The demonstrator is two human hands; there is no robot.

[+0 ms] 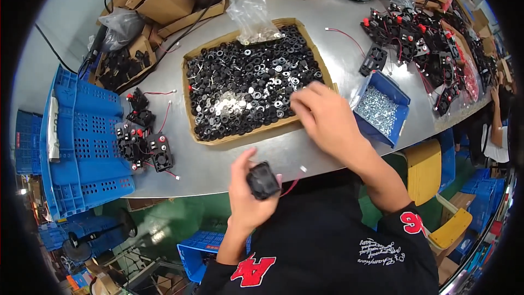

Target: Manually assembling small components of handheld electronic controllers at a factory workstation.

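My left hand point(246, 202) is closed around a small black cooling fan point(262, 180), held in front of the table's near edge. A thin red and black wire with a white plug trails from the fan's right side. My right hand point(326, 116) is over the near right corner of a shallow cardboard tray point(256, 135). Its fingers are curled together; whatever lies between the fingertips is hidden. The tray is full of small black ring-shaped parts point(234, 74), with some white and silver ones among them. A clear plastic bag point(252, 15) lies across its far edge.
Right of the tray, a blue bin point(401, 114) holds small silver screws point(376, 110). Many wired black fan assemblies point(409, 38) pile up at the far right. More fan assemblies point(161, 153) sit at the left beside a blue crate point(87, 142). Cardboard boxes point(169, 0) line the back.
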